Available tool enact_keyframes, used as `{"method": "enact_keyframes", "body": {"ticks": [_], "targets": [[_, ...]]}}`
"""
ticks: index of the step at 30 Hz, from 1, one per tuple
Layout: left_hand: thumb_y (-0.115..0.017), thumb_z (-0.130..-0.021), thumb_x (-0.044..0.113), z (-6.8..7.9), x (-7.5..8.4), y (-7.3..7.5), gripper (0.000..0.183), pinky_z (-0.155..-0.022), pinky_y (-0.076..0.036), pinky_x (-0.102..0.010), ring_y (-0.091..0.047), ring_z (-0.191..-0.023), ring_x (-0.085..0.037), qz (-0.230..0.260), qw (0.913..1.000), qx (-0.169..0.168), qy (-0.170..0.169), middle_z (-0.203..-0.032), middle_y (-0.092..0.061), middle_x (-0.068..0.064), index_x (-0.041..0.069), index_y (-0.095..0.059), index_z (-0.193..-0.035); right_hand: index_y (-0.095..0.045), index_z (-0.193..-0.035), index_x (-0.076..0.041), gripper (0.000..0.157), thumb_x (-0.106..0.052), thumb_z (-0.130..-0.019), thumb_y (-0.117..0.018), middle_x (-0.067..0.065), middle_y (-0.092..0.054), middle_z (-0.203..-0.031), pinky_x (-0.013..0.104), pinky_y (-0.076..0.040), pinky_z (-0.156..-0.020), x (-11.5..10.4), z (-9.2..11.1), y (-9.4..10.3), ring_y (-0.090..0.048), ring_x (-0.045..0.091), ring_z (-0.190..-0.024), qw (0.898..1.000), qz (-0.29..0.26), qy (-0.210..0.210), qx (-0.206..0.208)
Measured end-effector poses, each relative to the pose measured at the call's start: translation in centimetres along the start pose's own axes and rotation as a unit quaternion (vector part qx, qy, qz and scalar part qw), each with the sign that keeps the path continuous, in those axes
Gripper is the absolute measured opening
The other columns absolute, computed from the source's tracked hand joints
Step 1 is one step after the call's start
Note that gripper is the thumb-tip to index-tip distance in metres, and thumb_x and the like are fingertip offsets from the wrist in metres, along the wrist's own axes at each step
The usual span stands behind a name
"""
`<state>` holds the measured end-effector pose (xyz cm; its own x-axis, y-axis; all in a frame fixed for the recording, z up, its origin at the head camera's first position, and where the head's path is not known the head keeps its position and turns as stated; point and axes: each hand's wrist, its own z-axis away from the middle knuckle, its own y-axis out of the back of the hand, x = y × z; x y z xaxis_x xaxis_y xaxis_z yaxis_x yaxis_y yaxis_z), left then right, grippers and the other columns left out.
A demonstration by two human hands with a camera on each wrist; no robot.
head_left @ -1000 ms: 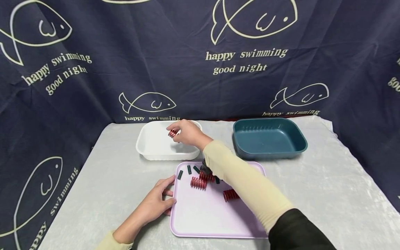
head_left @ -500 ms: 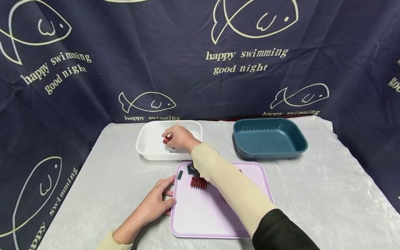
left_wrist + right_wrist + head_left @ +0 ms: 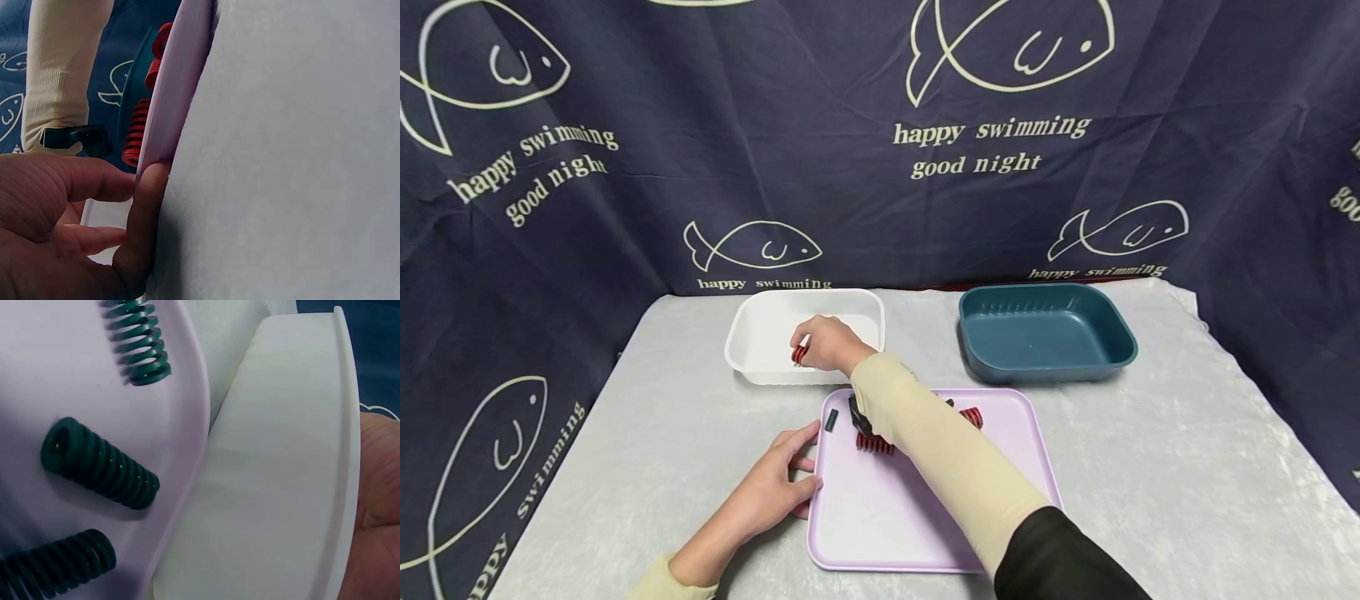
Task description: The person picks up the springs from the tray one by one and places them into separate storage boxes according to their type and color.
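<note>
My right hand [image 3: 829, 343] is down inside the white bin [image 3: 790, 377], pinching a red coil spring [image 3: 799, 355]. In the right wrist view the bin's wall hides the fingers, and only part of the palm [image 3: 378, 506] shows. My left hand [image 3: 775, 479] grips the left rim of the lilac tray [image 3: 880, 525] between thumb and fingers, also seen in the left wrist view. On the tray lie red springs [image 3: 874, 444], partly behind the right arm, and smaller green springs [image 3: 100, 464]. One green spring [image 3: 831, 420] sits by the tray's upper left corner.
A teal bin [image 3: 1045, 371] stands at the back right of the grey cloth-covered table [image 3: 1195, 467]. Behind it hangs a dark blue curtain [image 3: 850, 150] with fish drawings. The right sleeve [image 3: 947, 458] crosses over the tray.
My right hand has moved down and slightly left into the white bin with the red spring. The left hand has stayed at the tray's rim.
</note>
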<state>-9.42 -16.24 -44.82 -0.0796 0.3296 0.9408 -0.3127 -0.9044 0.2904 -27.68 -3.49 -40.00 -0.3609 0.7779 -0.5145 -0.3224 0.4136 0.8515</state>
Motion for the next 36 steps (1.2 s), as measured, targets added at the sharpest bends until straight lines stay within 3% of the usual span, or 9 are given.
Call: {"method": "enact_keyframes", "body": {"ticks": [7,13,20,29,36], "targets": [[-0.067,-0.085,-0.014,0.0,0.0,0.0,0.075,-0.051,-0.063,-0.038,-0.057,-0.102,-0.028,-0.001,1.0,0.0,-0.003,-0.138,-0.045,-0.019,-0.003,-0.041,-0.154,-0.076,-0.122,-0.022,0.035,-0.009,-0.089,-0.076,-0.004,-0.074,-0.093,0.028,-0.053,-0.077,-0.2,0.0,0.1,-0.063,0.013,-0.089,1.0,0.014,-0.023,-0.003],[-0.066,-0.084,-0.015,0.1,0.0,-0.1,0.075,-0.05,-0.062,-0.038,-0.058,-0.102,-0.029,0.002,1.0,0.004,-0.007,-0.138,-0.045,-0.02,-0.003,-0.041,-0.154,-0.072,-0.13,-0.026,0.041,-0.017,-0.09,-0.078,-0.002,-0.072,-0.111,0.033,-0.055,-0.082,-0.2,0.3,0.9,-0.063,0.015,-0.104,0.999,0.026,-0.03,0.001],[-0.067,-0.084,-0.015,0.1,0.1,-0.3,0.076,-0.05,-0.062,-0.038,-0.058,-0.102,-0.029,0.001,1.0,0.01,0.001,-0.138,-0.046,-0.018,-0.001,-0.043,-0.154,-0.069,-0.134,-0.022,0.045,-0.02,-0.091,-0.079,0.004,-0.07,-0.127,0.036,-0.055,-0.092,0.1,1.1,2.9,-0.064,0.019,-0.116,1.0,0.006,-0.001,0.007],[-0.068,-0.084,-0.014,0.1,0.0,-0.2,0.075,-0.049,-0.062,-0.038,-0.059,-0.101,-0.027,0.003,0.9999,0.012,0.001,-0.137,-0.046,-0.018,-0.001,-0.043,-0.154,-0.067,-0.137,-0.016,0.046,-0.016,-0.092,-0.078,0.011,-0.069,-0.128,0.036,-0.053,-0.094,1.4,3.1,6.1,-0.064,0.027,-0.119,0.998,-0.011,0.06,0.012],[-0.069,-0.085,-0.014,0.2,0.0,-0.2,0.075,-0.049,-0.062,-0.038,-0.059,-0.102,-0.028,0.002,0.9999,0.013,0.002,-0.137,-0.047,-0.017,-0.001,-0.043,-0.154,-0.068,-0.136,-0.015,0.044,-0.014,-0.092,-0.076,0.009,-0.068,-0.128,0.031,-0.058,-0.085,2.4,5.8,8.2,-0.069,0.022,-0.101,0.994,-0.051,0.089,0.023]]}}
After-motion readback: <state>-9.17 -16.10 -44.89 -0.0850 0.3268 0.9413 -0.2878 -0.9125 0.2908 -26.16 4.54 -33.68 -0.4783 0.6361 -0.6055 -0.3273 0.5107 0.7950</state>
